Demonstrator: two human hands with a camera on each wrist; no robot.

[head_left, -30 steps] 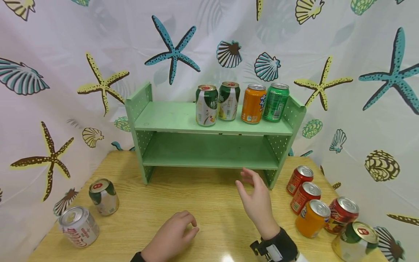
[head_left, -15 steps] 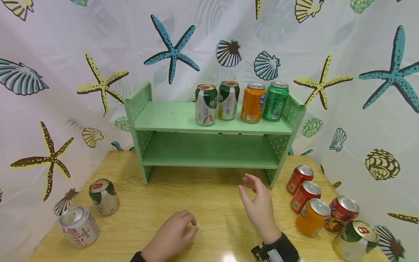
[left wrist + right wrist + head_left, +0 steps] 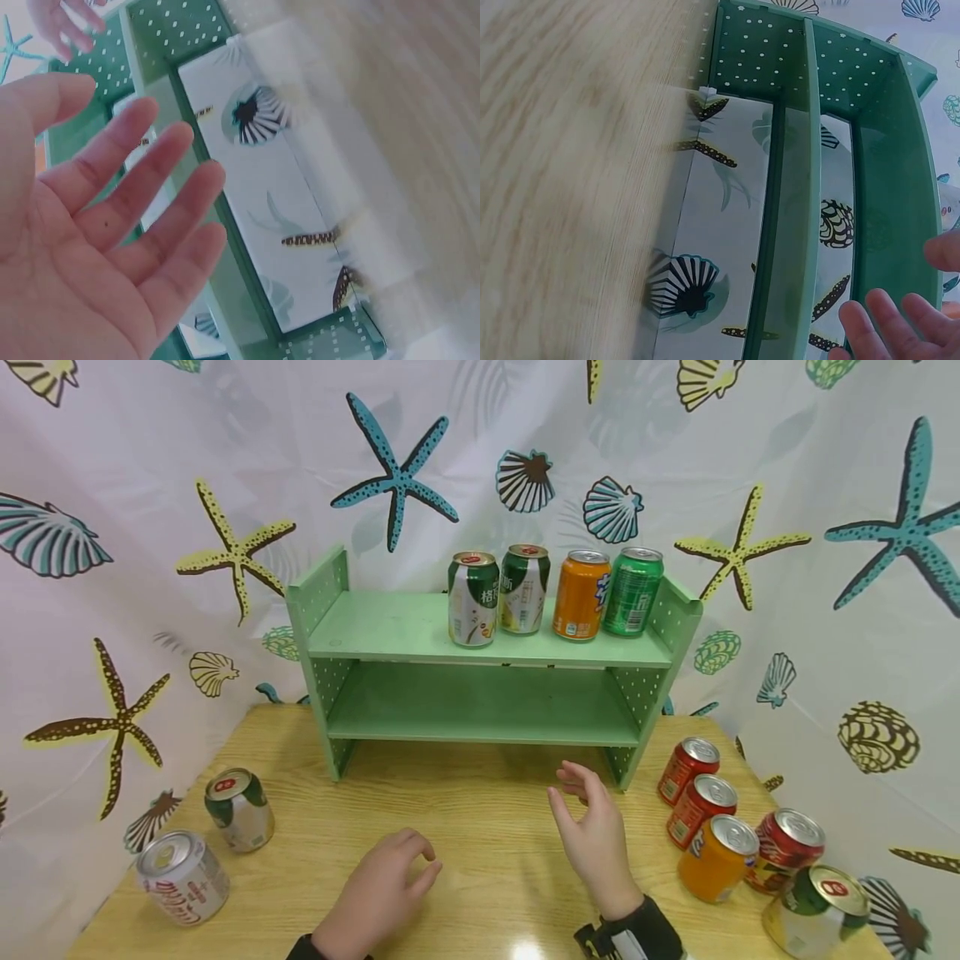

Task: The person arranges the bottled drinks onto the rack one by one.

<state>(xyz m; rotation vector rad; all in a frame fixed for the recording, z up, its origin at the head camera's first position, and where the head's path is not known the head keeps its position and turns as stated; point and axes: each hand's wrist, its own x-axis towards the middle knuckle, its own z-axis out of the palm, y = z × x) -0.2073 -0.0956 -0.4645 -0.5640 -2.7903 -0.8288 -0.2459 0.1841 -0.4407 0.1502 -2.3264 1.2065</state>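
Note:
My left hand [image 3: 382, 889] hovers over the wooden table in front of the green shelf, its fingers loosely bent and nothing in it; the left wrist view shows the bare palm [image 3: 97, 225]. My right hand [image 3: 596, 835] is raised near the shelf's right leg, thumb and fingers apart, holding nothing. On the top board of the two-tier green shelf [image 3: 480, 697] stand two white-and-green cans [image 3: 473, 602], an orange can [image 3: 581, 597] and a green can [image 3: 634, 593]. The lower board carries no can.
On the table's left stand a white-and-green can [image 3: 240, 810] and a silvery-white can [image 3: 183, 877]. To the right is a group of red cans [image 3: 688, 768], an orange can [image 3: 716, 860] and a white-and-green can [image 3: 816, 910]. A patterned cloth [image 3: 480, 410] hangs behind.
My right hand has drawn slightly down and back from the shelf. My left hand has shifted a little to the left. The cans and shelf stay put.

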